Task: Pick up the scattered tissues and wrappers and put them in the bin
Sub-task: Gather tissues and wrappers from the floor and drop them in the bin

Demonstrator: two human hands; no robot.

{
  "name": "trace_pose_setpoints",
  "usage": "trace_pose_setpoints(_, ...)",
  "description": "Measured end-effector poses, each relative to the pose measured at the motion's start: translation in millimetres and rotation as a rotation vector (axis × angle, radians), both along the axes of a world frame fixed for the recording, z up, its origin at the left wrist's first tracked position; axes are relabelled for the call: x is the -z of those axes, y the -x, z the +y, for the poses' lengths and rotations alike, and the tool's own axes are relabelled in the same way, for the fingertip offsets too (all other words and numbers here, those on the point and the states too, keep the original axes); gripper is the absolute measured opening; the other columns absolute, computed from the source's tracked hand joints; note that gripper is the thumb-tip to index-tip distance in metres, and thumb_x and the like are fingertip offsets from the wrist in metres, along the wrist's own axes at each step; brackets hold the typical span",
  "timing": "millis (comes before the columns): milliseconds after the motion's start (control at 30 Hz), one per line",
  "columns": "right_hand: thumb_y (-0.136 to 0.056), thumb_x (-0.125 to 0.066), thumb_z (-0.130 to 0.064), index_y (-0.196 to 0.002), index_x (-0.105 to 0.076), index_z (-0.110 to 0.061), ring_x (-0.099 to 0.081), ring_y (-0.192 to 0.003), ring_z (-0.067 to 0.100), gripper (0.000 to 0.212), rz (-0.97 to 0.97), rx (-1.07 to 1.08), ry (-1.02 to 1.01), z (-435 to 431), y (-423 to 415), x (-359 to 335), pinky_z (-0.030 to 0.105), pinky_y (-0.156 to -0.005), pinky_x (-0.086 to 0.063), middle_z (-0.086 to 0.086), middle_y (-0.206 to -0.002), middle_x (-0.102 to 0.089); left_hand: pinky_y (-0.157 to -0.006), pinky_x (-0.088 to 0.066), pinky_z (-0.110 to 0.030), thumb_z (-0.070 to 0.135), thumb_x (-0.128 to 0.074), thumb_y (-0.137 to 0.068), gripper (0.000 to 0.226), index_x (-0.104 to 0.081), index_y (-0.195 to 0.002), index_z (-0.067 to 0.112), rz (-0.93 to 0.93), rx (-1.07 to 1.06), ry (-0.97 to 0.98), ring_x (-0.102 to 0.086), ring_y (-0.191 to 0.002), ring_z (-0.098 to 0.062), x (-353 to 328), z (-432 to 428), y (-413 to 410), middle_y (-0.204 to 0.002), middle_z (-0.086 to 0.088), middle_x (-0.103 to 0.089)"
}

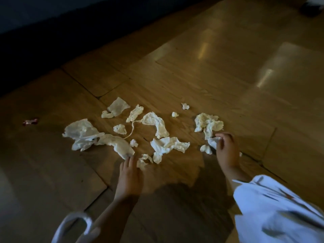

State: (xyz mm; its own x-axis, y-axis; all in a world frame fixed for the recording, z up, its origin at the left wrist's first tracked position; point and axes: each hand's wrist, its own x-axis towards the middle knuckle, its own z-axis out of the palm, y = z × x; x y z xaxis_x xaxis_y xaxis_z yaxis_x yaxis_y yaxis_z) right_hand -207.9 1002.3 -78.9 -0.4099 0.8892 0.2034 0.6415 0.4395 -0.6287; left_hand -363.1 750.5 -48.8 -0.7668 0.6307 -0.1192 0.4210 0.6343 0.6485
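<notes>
- The tissues (157, 127) lie on the wood floor (228, 67) in the middle of the view. They are many white bits, close together.
- A small pink wrapper (30, 121) lies alone, far out at 9 o'clock from the pile.
- The right hand (226, 151) is at 4 o'clock from the pile. Its fingers and thumb are curled and pinch a small tissue (213, 142).
- The left hand (129, 174) is at 6 o'clock. Its fingers are straight and close together, and the tips touch the end of a long tissue (115, 144).
- I think the tissues are very light, soft and floppy. They squash easily, may tear, and a thin bit could slip out.
- It looks best to pinch each one at a thick crumpled lump, or scrunch a few into one ball.
- The wrapper looks thin and maybe slippery, so pinch a twisted end.
- I cannot see the bin for sure. A pale curved thing (73, 225) shows at 7 o'clock.
</notes>
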Motion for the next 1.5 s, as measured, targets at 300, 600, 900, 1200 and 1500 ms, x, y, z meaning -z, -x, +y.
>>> trace_pose_setpoints(300, -0.089, -0.057, -0.023, -0.11, -0.057, -0.01, -0.056, -0.087, 0.018, 0.025, -0.178, -0.309, 0.092, -44, -3, 18, 0.023, -0.069, -0.041, 0.005, -0.098, -0.058, -0.102, -0.033, -0.037, 0.057, -0.039, -0.089, 0.062, -0.019, -0.143, 0.034, 0.298, 0.311, 0.403, -0.033, -0.125, -0.025, 5, 81, 1, -0.139, -0.005, -0.033)
trace_pose_setpoints(600, -0.088, -0.044, -0.01, -0.111, -0.062, -0.005, -0.052, -0.108, 0.033, 0.03, -0.059, -0.07, -0.004, 59, 56, -1, 0.03, -0.087, -0.037, 0.018, -0.127, -0.047, -0.112, -0.016, -0.045, 0.046, -0.04, -0.092, 0.039, -0.049, -0.125, 0.028, 0.293, 0.311, 0.378, -0.029, -0.129, -0.019, 15, 56, 9, -0.133, 0.003, -0.04)
trace_pose_setpoints(900, -0.081, -0.05, -0.039, -0.083, -0.061, -0.014, -0.06, -0.085, 0.028, 0.028, -0.221, -0.487, -0.142, -8, 62, 28, 0.026, -0.069, -0.042, 0.005, -0.099, -0.063, -0.111, -0.026, -0.041, 0.03, -0.055, -0.089, 0.04, -0.052, -0.128, 0.021, 0.064, 0.102, 0.255, -0.026, -0.132, -0.023, 24, 19, 17, -0.142, -0.002, -0.036)
trace_pose_setpoints(1200, -0.093, -0.05, -0.03, -0.13, -0.046, -0.018, -0.059, -0.102, 0.018, 0.039, -0.035, -0.616, 0.161, -23, 131, -18, 0.03, -0.081, -0.051, 0.006, -0.115, -0.061, -0.088, -0.05, -0.04, 0.007, -0.066, -0.08, 0.053, -0.044, -0.125, 0.023, -0.17, -0.318, -0.139, -0.048, -0.113, -0.02, 20, 17, 23, -0.131, 0.001, -0.039)
trace_pose_setpoints(1500, -0.079, -0.049, -0.038, -0.082, -0.066, -0.009, -0.063, -0.081, 0.024, 0.034, -0.262, -0.534, -0.171, -67, 151, 22, 0.02, -0.059, -0.038, 0.006, -0.1, -0.063, -0.08, -0.041, -0.033, 0.043, -0.05, -0.081, 0.037, -0.06, -0.106, 0.017, -0.026, 0.015, 0.155, -0.055, -0.1, -0.024, 21, -19, 42, -0.107, -0.005, -0.061)
